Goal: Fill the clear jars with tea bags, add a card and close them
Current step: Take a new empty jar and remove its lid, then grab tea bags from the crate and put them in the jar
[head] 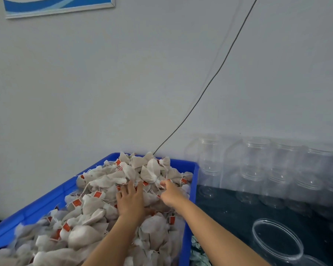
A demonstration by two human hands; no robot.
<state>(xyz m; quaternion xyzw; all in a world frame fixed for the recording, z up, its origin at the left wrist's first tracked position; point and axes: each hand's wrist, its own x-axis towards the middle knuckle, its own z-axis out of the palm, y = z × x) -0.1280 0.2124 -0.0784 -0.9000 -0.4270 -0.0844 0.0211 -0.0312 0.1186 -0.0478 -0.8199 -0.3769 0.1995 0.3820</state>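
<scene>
A pale wall fills the far side, with a blue-and-white framed picture (58, 5) at top left and a dark cable (206, 89) slanting down it. The blue crate (188, 217) holds heaped tea bags (88, 208). The left hand (130, 201) presses flat, grip wide; the right hand (170, 191) pinches a bag. Clear jars (258, 169) stand right on the dark surface (229, 214).

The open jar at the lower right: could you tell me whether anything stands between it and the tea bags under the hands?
Only the blue crate's right wall separates the tea bags from the open jar. The left hand lies flat on the pile and the right hand pinches at it; bags must be lifted over that wall.
</scene>
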